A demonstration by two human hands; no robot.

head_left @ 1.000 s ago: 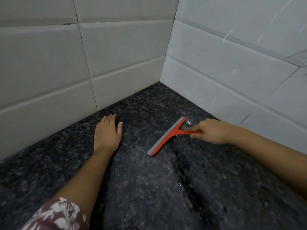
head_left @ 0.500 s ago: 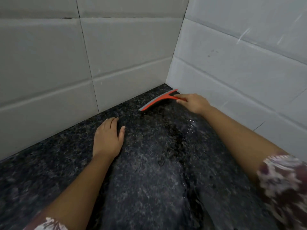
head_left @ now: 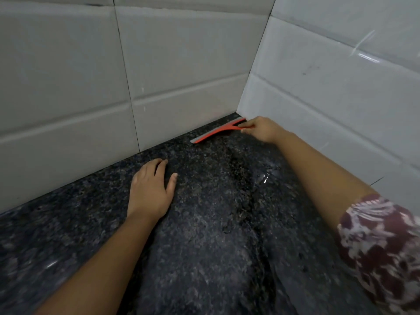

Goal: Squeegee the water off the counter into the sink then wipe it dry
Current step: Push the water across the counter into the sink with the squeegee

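A right hand (head_left: pixel 261 130) grips the handle of a red squeegee (head_left: pixel 219 132), which lies along the far wall (head_left: pixel 181 64) in the corner of a dark wet counter (head_left: pixel 204 246). The left hand (head_left: pixel 151 189) rests flat on the counter nearer, fingers straight.

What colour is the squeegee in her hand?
Orange-red with a grey blade: the squeegee, seen in the head view, held by the right hand.
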